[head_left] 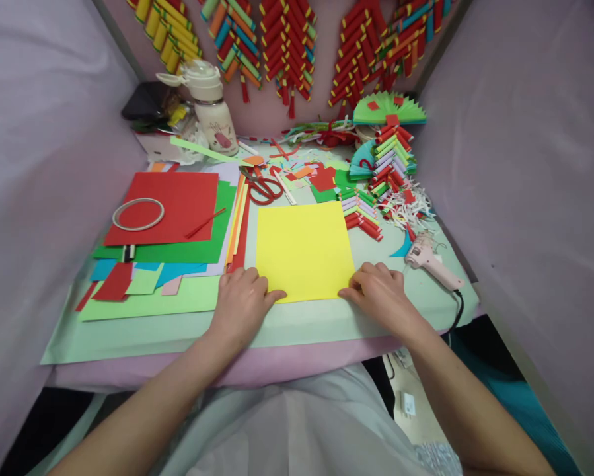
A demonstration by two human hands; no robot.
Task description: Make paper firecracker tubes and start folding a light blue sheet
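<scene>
A yellow sheet of paper [304, 251] lies flat in the middle of the table, its near edge toward me. My left hand [244, 301] is closed at its near left corner, the thumb along the near edge and the fingers curled. At the near right corner, my right hand [378, 294] pinches the paper between thumb and bent fingers. Just beyond the sheet are scissors with red handles [263, 188]. Left of it stand out narrow paper strips [238, 225] in orange, yellow and red. Rolled paper tubes [360, 215] touch or nearly touch its far right corner.
Red paper [178, 192] with a tape ring [138, 215] tops the left stack. A bottle [215, 119] stands behind. Paper scraps [301, 172] cover the back. A glue gun [433, 261] with its cord lies right, near a green paper fan [390, 109]. Firecracker garlands [287, 49] hang above.
</scene>
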